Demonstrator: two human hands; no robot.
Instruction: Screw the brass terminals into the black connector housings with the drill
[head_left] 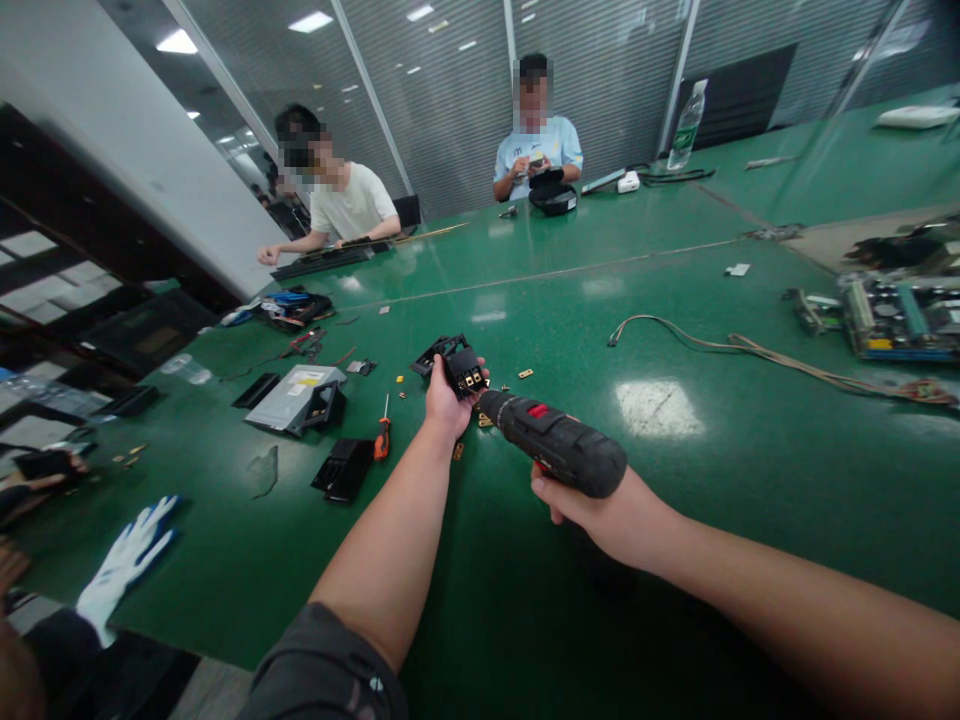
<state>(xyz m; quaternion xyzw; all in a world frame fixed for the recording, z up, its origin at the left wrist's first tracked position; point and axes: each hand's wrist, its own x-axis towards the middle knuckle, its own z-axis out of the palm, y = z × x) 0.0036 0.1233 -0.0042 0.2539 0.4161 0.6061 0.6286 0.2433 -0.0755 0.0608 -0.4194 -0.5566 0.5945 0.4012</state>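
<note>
My left hand grips a black plastic block with brass-coloured metal contacts on its near face. In my right hand is a black cordless drill with a red switch on top. The drill's front end points left at the block's contact face; whether the bit touches it I cannot tell. Small brass plates lie on the green table around my left hand. Another black plastic part shows just behind the held block; whether it is joined to it is unclear.
Left of my left arm lie an orange-handled screwdriver, a black plastic housing and a silver metal box. A white glove rests near the left edge. Cables and a circuit board lie right. Two people sit across the table.
</note>
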